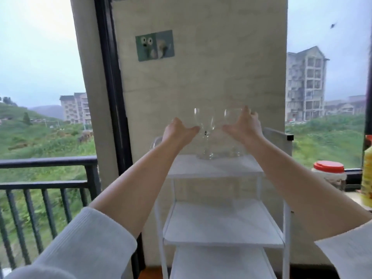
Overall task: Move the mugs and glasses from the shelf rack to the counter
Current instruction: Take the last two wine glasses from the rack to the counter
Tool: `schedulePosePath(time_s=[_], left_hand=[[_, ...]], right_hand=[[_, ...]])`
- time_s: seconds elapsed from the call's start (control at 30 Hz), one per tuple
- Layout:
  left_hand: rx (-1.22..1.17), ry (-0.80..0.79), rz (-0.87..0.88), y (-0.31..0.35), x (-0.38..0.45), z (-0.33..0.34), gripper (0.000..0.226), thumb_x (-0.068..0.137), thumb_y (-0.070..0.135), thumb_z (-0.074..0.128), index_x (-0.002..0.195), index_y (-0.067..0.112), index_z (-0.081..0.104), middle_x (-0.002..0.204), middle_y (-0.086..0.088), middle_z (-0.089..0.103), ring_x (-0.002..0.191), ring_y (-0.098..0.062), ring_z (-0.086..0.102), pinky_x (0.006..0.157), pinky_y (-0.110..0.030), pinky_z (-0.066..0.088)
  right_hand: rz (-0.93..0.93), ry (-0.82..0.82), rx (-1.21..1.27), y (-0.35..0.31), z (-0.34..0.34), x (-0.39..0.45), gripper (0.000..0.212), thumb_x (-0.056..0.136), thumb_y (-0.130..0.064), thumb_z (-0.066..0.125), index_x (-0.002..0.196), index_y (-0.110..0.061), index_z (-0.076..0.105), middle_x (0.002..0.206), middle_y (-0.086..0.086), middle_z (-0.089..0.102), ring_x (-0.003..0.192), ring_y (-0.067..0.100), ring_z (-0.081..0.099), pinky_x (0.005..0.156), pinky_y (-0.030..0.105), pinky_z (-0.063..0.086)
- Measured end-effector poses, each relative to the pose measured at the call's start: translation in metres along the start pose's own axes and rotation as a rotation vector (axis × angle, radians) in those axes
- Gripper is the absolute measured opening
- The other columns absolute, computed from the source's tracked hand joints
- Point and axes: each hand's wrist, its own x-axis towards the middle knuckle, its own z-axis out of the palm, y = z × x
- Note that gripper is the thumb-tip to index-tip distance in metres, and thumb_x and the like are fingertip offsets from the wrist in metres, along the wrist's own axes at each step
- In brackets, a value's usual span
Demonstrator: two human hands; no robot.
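With both stemmed glasses upright on the shelf rack (216, 168) top tier, left hand (177, 130) closing on the left glass (204, 122) and right hand (244, 125) cupping the right glass (231, 117), lift vertically, keeping bowls apart.

2 glasses (205, 125) atop white rack (215, 168)

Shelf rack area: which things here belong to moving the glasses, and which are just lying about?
Part of the job:
left wine glass, at the left hand
right wine glass, at the right hand
white shelf rack

Just lying about:
red-lidded jar
yellow bottle
wall sticker
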Motion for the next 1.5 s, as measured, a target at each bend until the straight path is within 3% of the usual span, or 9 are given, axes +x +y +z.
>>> schedulePosePath(time_s=[0.13,0.27,0.37,0.57,0.67,0.9,1.03,1.3,1.5], left_hand=[[-0.224,-0.057,-0.016,0.007,0.033,0.025,0.077,0.077,0.045,0.066,0.135,0.005,0.033,0.132,-0.014,0.049,0.116,-0.031,0.053,0.096,-0.039,0.048],[-0.379,-0.083,0.011,0.015,0.049,0.042,0.077,0.074,0.044,0.069,0.135,0.012,0.034,0.088,0.004,0.051,0.076,-0.015,0.05,0.072,-0.025,0.041],[-0.478,-0.096,0.028,0.015,0.057,0.048,0.078,0.073,0.039,0.073,0.135,0.012,0.033,0.104,-0.004,0.051,0.088,-0.019,0.048,0.075,-0.025,0.036],[-0.592,-0.127,0.028,0.008,0.059,0.041,0.08,0.067,0.031,0.08,0.131,0.011,0.037,0.098,-0.003,0.052,0.088,-0.022,0.054,0.093,-0.038,0.049],[-0.659,-0.083,0.03,0.005,0.05,0.032,0.075,0.066,0.026,0.081,0.128,0.008,0.042,0.095,-0.005,0.053,0.086,-0.023,0.055,0.092,-0.042,0.049],[-0.907,0.032,0.024,0.001,0.012,0.0,0.067,0.071,0.024,0.077,0.128,0.011,0.044,0.105,-0.009,0.055,0.083,-0.022,0.057,0.075,-0.04,0.053],[-1.068,0.038,0.036,0.004,-0.022,-0.009,0.028,0.077,0.024,0.071,0.094,0.025,0.048,0.093,-0.004,0.055,0.073,-0.019,0.058,0.054,-0.027,0.055],[-1.341,-0.292,-0.068,0.026,-0.123,0.005,0.019,0.084,0.034,0.059,0.094,0.029,0.044,0.093,-0.006,0.056,0.038,-0.013,0.063,0.034,-0.011,0.039],[-1.391,-0.587,-0.046,0.055,-0.21,0.04,0.033,0.077,0.033,0.069,0.099,0.026,0.045,0.089,-0.004,0.052,0.036,-0.002,0.053,0.028,-0.008,0.03]], right_hand=[[0.041,0.06,0.003,0.003,0.004,0.017,0.079,0.07,-0.025,0.072,0.133,-0.005,0.03,0.133,0.023,0.042,0.124,0.038,0.041,0.101,0.034,0.035],[0.096,0.044,0.064,0.002,0.01,0.035,0.084,0.068,-0.024,0.074,0.135,-0.008,0.026,0.132,0.021,0.044,0.122,0.035,0.045,0.095,0.032,0.04],[0.113,-0.022,0.079,0.003,0.013,0.042,0.078,0.071,-0.021,0.073,0.134,-0.005,0.028,0.128,0.015,0.053,0.118,0.031,0.051,0.085,0.029,0.041],[0.057,0.015,0.144,0.008,0.012,0.036,0.03,0.069,-0.018,0.074,0.089,-0.015,0.051,0.081,0.001,0.057,0.085,0.019,0.058,0.069,0.023,0.039],[0.062,0.026,0.19,0.005,0.005,0.027,0.023,0.067,-0.018,0.076,0.074,-0.015,0.055,0.077,0.001,0.057,0.081,0.021,0.056,0.076,0.037,0.052],[0.0,0.065,0.4,-0.006,-0.022,-0.01,0.063,0.068,-0.02,0.076,0.123,-0.008,0.048,0.1,0.003,0.048,0.094,0.021,0.052,0.083,0.04,0.048],[-0.034,-0.014,0.788,-0.013,-0.048,-0.047,0.052,0.075,-0.013,0.071,0.119,-0.015,0.043,0.106,0.01,0.047,0.07,0.02,0.057,0.059,0.035,0.055],[0.053,-0.037,0.97,-0.002,-0.108,-0.14,0.02,0.083,-0.03,0.06,0.098,-0.033,0.047,0.088,-0.002,0.055,0.043,0.006,0.056,0.037,0.014,0.034],[0.197,0.08,0.857,0.039,-0.187,-0.22,0.074,0.074,-0.024,0.07,0.136,-0.022,0.031,0.095,0.003,0.055,0.053,0.007,0.05,0.033,0.013,0.034]])
